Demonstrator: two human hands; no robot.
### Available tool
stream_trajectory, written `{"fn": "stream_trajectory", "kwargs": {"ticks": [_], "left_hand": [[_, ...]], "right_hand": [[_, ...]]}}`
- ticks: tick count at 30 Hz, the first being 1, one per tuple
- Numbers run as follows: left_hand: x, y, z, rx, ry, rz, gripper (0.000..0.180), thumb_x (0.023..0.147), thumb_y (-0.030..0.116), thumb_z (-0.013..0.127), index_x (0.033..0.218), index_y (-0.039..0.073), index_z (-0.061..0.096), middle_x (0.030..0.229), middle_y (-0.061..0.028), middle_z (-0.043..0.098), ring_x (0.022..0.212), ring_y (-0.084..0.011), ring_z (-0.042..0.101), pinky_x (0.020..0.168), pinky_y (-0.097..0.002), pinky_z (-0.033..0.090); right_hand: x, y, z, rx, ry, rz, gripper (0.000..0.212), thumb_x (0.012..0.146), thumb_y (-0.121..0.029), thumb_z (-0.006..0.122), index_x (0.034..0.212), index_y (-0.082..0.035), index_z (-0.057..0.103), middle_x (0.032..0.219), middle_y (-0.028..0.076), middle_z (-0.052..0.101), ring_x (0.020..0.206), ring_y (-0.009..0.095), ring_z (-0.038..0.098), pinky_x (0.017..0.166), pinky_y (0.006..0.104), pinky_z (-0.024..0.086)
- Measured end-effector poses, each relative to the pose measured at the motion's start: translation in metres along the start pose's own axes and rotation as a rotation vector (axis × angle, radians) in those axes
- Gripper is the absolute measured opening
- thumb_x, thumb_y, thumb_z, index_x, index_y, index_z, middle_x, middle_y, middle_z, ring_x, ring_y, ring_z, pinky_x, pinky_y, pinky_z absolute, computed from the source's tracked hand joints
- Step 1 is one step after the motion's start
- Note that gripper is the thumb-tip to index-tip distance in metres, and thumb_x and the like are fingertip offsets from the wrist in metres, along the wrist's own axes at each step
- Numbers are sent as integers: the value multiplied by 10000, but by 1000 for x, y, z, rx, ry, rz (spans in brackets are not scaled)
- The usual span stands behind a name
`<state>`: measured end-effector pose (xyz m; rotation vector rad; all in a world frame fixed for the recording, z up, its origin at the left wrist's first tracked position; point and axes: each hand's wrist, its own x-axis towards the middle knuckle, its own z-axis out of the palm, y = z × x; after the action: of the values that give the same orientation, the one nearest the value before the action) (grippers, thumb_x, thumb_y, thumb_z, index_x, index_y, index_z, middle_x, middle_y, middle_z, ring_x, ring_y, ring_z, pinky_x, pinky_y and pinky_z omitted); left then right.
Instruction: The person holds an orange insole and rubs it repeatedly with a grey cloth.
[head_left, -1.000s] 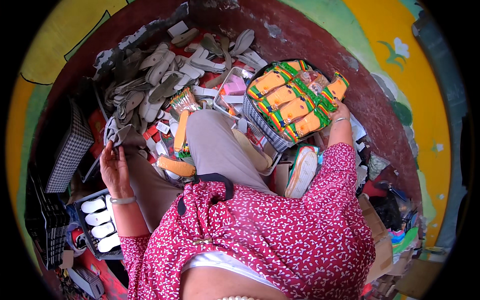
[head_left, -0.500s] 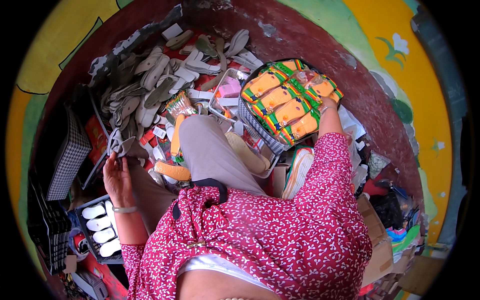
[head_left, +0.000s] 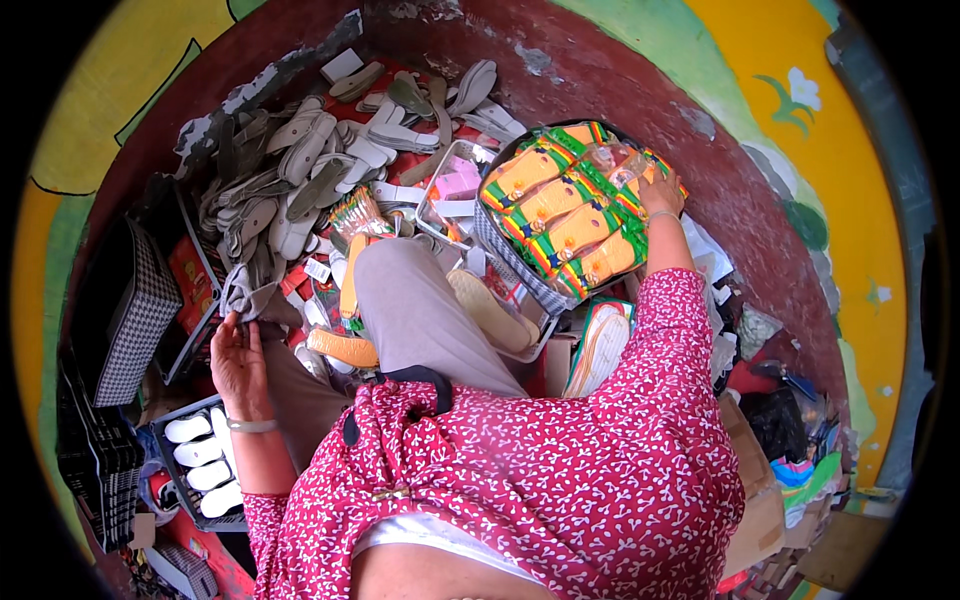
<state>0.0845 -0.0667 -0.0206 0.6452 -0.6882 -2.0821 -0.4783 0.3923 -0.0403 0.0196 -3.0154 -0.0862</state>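
My right hand [head_left: 661,193] lies on the far right of several clear packets of orange insoles [head_left: 552,200] with green, yellow and red edging. Its fingers look spread on the packets, with nothing seen lifted in them. The packets fill a dark checked case [head_left: 548,291] right of my raised knee. Over on the left, my left hand [head_left: 238,368] is palm up beside my leg, fingers loosely stretched. Its fingertips reach a crumpled grey cloth [head_left: 243,296]; I see no firm grip on it.
Loose grey and white soles [head_left: 300,150] are heaped ahead. A white basket [head_left: 434,212] with pink pieces stands beside the checked case. Single orange insoles [head_left: 343,346] lie near my knee. At left are a box of white soles [head_left: 203,452] and an upright checked lid [head_left: 143,310].
My right hand has moved slightly up and right over the packets, and its fingers have spread. My left hand has shifted slightly down and right, still at the grey cloth.
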Motion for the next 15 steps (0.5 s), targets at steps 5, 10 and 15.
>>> {"fn": "stream_trajectory", "kwargs": {"ticks": [5, 10, 15], "left_hand": [[0, -1, 7, 15, 20, -12, 115, 874, 159, 537, 910, 70, 600, 1043, -73, 634, 998, -154, 549, 972, -400, 381], [-4, -5, 22, 53, 46, -11, 114, 870, 146, 544, 914, 61, 604, 1006, -76, 645, 920, -143, 571, 948, -402, 405], [-2, -14, 36, 105, 96, -19, 128, 866, 147, 552, 931, 52, 608, 985, -72, 651, 881, -136, 580, 925, -391, 422]], "right_hand": [[20, 13, 22, 79, -141, 11, 602, 907, -503, 302, 1420, -195, 242, 1501, 73, 118, 1387, 235, 84, 1087, 444, 152], [16, 9, 53, 235, -265, 87, 632, 907, -541, 237, 1438, -203, 177, 1507, 59, 99, 1391, 222, 68, 1101, 439, 92], [15, 7, 67, 191, -286, 108, 637, 908, -547, 224, 1438, -197, 174, 1507, 57, 106, 1391, 219, 68, 1100, 441, 84]]}}
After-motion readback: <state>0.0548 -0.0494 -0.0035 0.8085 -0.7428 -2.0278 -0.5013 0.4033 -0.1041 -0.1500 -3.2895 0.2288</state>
